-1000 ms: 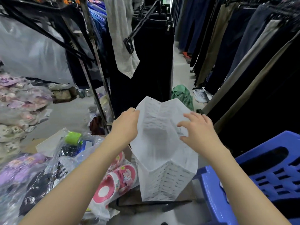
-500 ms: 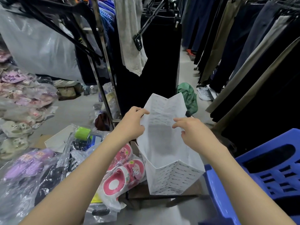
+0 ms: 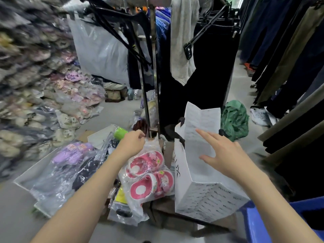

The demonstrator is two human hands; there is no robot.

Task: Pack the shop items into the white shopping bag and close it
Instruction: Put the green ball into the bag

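Head view: the white shopping bag (image 3: 201, 199) stands upright on a low wooden platform, its mouth open and its tall back panel sticking up creased. It is stiff printed paper with sharp folds (light and easily tipped or crumpled, I judge), so it is best steadied by a wall or rim rather than squeezed.

The right hand (image 3: 226, 155) is spread, fingers straight and apart. It lies over the bag's mouth and seems to rest against the inside of the back panel, holding nothing.

Just left of the bag and touching its side lies the packet of pink slippers (image 3: 147, 171): soft, rounded foam-like shoes with flower trims, sealed in a crinkled clear wrapper. The left hand (image 3: 131, 142) pinches the gathered top of that wrapper. The film looks slippery and loose, so bunched plastic at the top is the surer hold; the load should be light and squashy enough to slide in.

Farther left of the bag lie a packet of purple slippers (image 3: 73, 153) and dark wrapped goods. A green roll (image 3: 121, 133) sits beyond them. A blue plastic chair (image 3: 259, 223) stands right of the bag.
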